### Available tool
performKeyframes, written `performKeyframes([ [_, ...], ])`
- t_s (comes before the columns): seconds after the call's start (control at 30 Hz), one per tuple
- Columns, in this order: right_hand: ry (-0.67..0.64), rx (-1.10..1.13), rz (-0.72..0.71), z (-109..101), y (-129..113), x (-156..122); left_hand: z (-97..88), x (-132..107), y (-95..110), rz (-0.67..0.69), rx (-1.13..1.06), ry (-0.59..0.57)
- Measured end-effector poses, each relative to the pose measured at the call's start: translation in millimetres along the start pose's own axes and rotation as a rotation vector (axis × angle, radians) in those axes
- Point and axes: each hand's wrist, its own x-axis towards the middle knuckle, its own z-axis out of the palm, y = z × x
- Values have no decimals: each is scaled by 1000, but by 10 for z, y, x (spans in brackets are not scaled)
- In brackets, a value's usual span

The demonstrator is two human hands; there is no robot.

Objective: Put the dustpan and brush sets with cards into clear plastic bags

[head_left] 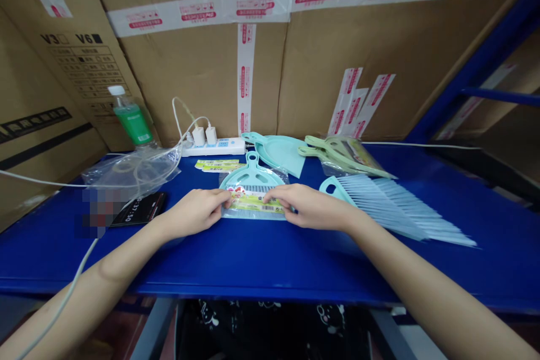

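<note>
A light-blue dustpan with a small brush lies in a clear plastic bag (253, 177) on the table before me, handle pointing away. Across its lower part is a yellow-green label card (253, 199). My left hand (201, 209) is closed, its fingers curled at the card's left end. From the other side, my right hand (310, 205) lays its fingertips on the card's right part, thumb tucked by the bag's edge. Just right of that hand are blue brushes (379, 202) with pale bristles. Behind the bag lie loose blue dustpans (280, 151).
Green dustpans (341, 154), partly in plastic, lie at the back right. More label cards (217, 165) rest near a white power strip (215, 148). At left are a green-labelled bottle (133, 119), crumpled plastic (130, 169), a black timer device (141, 209) and a loose white cable (80, 267).
</note>
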Motion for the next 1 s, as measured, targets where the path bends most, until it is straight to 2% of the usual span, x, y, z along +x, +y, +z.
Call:
performKeyframes([
  [1.0, 13, -8, -16, 23, 20, 2, 12, 10, -23, 17, -9, 5],
])
